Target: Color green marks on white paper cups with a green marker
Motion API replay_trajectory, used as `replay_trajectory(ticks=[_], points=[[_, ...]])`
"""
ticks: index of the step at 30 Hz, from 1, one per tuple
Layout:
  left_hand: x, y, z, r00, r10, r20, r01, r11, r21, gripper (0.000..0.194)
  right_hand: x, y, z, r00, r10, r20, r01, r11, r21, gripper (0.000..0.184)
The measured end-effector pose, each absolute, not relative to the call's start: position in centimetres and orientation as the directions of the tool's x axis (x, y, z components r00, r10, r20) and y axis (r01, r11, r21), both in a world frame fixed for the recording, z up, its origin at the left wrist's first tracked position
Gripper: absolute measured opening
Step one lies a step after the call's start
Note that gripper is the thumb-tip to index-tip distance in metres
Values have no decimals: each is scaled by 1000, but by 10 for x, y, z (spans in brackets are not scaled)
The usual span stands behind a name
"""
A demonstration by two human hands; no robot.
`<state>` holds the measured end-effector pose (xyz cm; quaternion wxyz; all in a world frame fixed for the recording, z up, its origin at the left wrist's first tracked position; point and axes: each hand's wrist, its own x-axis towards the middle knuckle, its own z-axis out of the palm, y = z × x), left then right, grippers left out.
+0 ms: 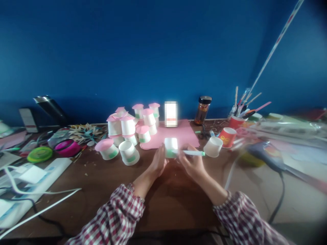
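Note:
Between my hands, in the middle of the desk, is a white paper cup (171,144) with a green patch near its lower edge. My left hand (158,160) is closed around the cup's left side. My right hand (190,161) pinches a pale marker (192,153) with a green end that points right; its other end meets the green patch. Just left stands another white cup (127,153) with a green patch. More white cups with pink paper tops (127,124) are stacked farther back. A plain white cup (213,147) stands to the right of my right hand.
Pink paper sheets (182,131) lie behind the cup. At right are a red cup (228,137), a holder of pens and sticks (237,120), a jar (203,110) and a glue gun (265,156) with its cord. A white power strip (55,177) with cables lies left.

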<state>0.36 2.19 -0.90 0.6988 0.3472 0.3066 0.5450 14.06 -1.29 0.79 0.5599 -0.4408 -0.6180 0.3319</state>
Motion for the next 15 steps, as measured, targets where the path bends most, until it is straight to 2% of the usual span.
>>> replay_trajectory(ticks=[8, 12, 15], points=[[2, 21, -9, 258, 964, 59, -539, 93, 837, 53, 141, -12, 8, 20, 915, 403, 177, 393, -902, 10], [3, 23, -10, 235, 972, 7, -543, 125, 830, 54, 142, -12, 7, -23, 920, 391, 200, 387, -900, 11], [3, 24, -10, 224, 974, -21, -531, 140, 835, 54, 143, -11, 8, 23, 912, 410, 202, 398, -895, 10]])
